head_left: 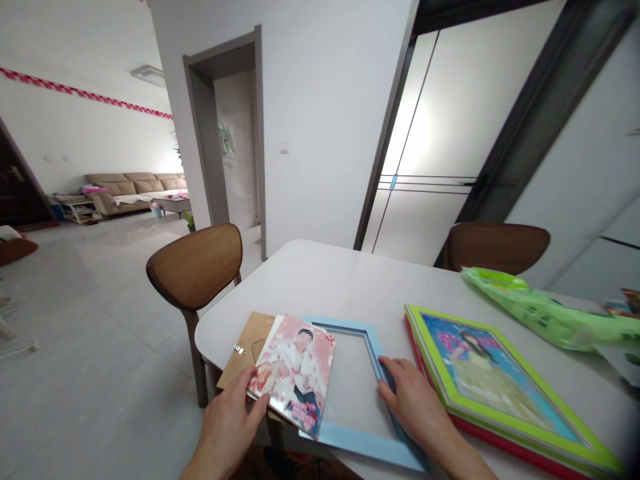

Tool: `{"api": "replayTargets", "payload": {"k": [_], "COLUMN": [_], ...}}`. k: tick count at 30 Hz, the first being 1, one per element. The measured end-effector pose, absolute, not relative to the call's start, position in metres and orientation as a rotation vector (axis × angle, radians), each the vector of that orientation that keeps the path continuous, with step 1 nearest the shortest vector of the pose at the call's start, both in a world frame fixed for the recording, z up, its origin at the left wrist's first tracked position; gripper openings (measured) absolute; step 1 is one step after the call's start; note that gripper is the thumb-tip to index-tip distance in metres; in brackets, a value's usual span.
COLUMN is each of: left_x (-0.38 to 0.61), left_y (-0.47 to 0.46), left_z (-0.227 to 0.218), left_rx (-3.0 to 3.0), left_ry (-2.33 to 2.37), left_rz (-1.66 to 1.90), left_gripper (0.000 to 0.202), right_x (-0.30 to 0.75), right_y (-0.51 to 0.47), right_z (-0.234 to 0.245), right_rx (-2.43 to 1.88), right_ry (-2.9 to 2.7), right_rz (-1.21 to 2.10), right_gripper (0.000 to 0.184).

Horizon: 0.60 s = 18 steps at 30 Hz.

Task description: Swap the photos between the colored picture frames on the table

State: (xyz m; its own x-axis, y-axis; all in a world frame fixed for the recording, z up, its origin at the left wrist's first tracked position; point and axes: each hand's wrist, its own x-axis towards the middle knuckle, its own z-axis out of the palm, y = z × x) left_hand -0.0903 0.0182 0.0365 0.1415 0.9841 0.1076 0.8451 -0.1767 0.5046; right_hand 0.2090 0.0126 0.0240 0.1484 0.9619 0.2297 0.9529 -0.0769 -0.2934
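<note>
My left hand (227, 420) grips a photo print (305, 373) by its lower left edge, thumb near the front corner. The print shows a seated person among pink flowers. Beneath it, a brown backing board (245, 343) with a metal clip sticks out to the left, partly hidden. The print overlaps the left side of a light blue picture frame (370, 448) lying flat on the table. My right hand (413, 393) holds that frame by its right side, fingers curled over the edge.
A green-framed picture (433, 355) lies on a red frame (500, 441) at the right of the white table (320, 280). Behind them is a crumpled green plastic bag (555, 313). Wooden chairs stand at the left (200, 267) and far right (495, 247).
</note>
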Motion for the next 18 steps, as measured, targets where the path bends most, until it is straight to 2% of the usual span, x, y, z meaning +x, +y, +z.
{"api": "replayTargets", "payload": {"k": [2,4,7,11,13,15,18], "left_x": [-0.093,-0.094,-0.092,-0.079,-0.072,-0.065,-0.058], "left_y": [0.018,0.019,0.020,0.017,0.015,0.015,0.020], "left_z": [0.033,0.028,0.020,0.016,0.016,0.017,0.025], "left_rx": [2.162,2.233,2.357,2.498,2.528,2.540,2.501], "left_ry": [1.789,1.784,1.673,1.372,1.303,1.271,1.208], "left_rz": [0.601,0.719,0.894,0.836,0.800,0.808,0.963], "left_gripper": [0.037,0.038,0.044,0.055,0.062,0.065,0.062], "right_x": [0.204,0.193,0.166,0.128,0.115,0.105,0.096], "right_y": [0.011,0.011,0.015,0.032,0.040,0.044,0.042], "right_z": [0.027,0.031,0.033,0.030,0.032,0.041,0.064], "right_rx": [-1.974,-1.871,-1.701,-1.437,-1.343,-1.290,-1.225], "right_ry": [-1.797,-1.735,-1.549,-1.098,-0.959,-0.921,-0.927], "right_rz": [0.004,0.128,0.626,1.168,1.262,1.288,1.280], "right_gripper": [0.038,0.039,0.046,0.058,0.051,0.037,0.024]}}
